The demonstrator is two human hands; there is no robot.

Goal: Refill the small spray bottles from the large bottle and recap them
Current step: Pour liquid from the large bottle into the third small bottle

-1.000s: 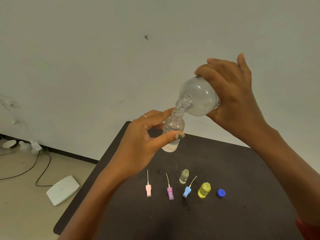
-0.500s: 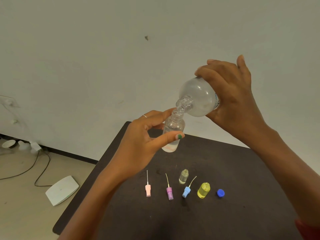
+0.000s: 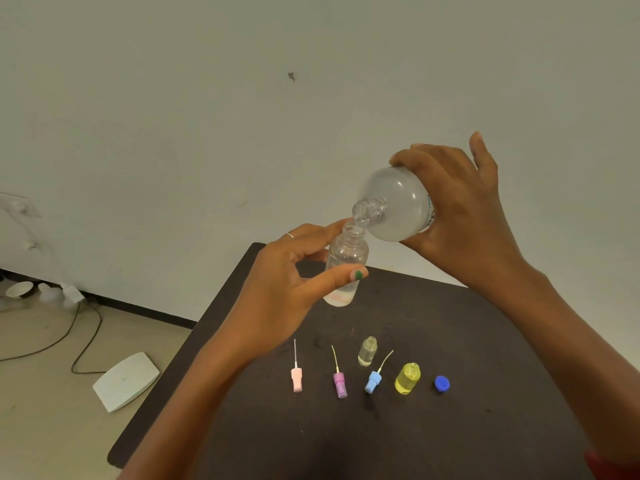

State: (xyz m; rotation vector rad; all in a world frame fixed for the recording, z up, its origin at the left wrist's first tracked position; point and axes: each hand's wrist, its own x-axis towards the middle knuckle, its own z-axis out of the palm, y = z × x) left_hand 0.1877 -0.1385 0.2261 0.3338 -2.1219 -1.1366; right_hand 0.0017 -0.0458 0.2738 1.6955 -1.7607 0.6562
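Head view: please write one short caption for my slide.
Right hand tips the large bottle into a small clear bottle held by the left hand above the dark table.

a plain off-white wall [image 3: 207, 116] fills the upper frame, marked by one small dark spot [image 3: 291, 76]. a dark baseboard [image 3: 145, 308] meets a beige floor [image 3: 41, 410], where black cables [image 3: 86, 337] trail past a flat white device [image 3: 126, 381]. a dark tabletop [image 3: 450, 427] juts in from the lower right under even, soft light.
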